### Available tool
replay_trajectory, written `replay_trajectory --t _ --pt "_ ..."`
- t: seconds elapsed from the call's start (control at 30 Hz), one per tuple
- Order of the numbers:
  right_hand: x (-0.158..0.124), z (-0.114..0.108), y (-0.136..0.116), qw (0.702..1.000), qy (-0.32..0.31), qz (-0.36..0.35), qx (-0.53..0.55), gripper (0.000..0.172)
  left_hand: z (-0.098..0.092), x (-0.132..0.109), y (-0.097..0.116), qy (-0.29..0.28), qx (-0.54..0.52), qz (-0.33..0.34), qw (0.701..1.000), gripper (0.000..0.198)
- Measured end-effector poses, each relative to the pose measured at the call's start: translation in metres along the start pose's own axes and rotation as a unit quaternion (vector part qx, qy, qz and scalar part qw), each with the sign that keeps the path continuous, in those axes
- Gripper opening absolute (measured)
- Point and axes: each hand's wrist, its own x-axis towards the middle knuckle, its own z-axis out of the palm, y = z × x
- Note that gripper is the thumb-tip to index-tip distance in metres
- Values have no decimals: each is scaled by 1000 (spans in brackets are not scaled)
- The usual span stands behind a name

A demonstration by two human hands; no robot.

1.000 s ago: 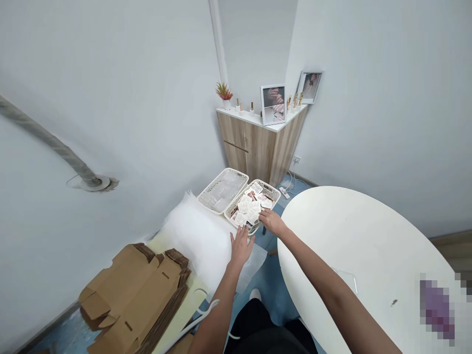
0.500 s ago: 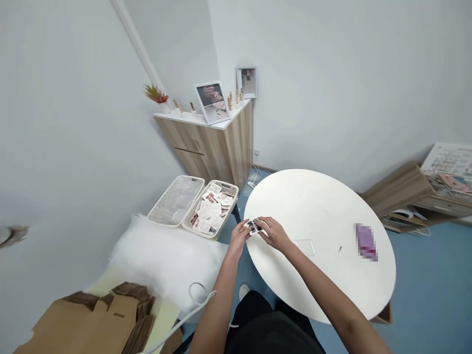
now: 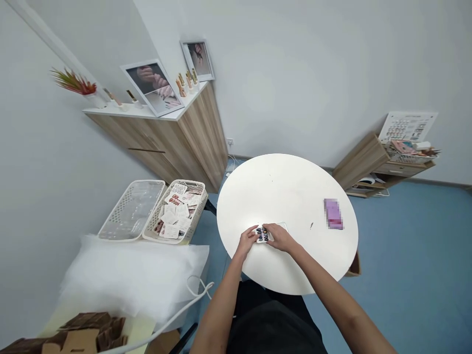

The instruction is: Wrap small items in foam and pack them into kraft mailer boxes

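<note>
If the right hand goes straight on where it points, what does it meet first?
The right hand would first meet the small white card of dark false nails, seemingly under its fingers; the left hand lies just beyond.

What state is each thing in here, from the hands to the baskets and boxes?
Left hand: gripping the nail card
Right hand: gripping the nail card
Nail card: held between both hands, dark nails attached
Card basket: full of printed cards
Cardboard boxes: flattened, stacked

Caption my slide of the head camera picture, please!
Left hand and right hand hold a false-nail card over a round white table.
</note>
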Motion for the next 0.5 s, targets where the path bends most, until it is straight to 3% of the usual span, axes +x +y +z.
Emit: replay_trajectory --t 0.1,0.2,0.33,0.5 --pt "-4 8 17 1000 -18 13 -22 57 7 4 -23 61 117 16 991 58" --pt "-3 16 29 997 -50 40 -45 56 9 1 -46 87 292 69 950 49" --pt "2 25 34 992 -90 74 -55 59 13 -11 -63 37 469 134 872 54" --pt "-1 30 37 989 -87 111 -40 68 24 -22 -62 -28 604 156 781 58"
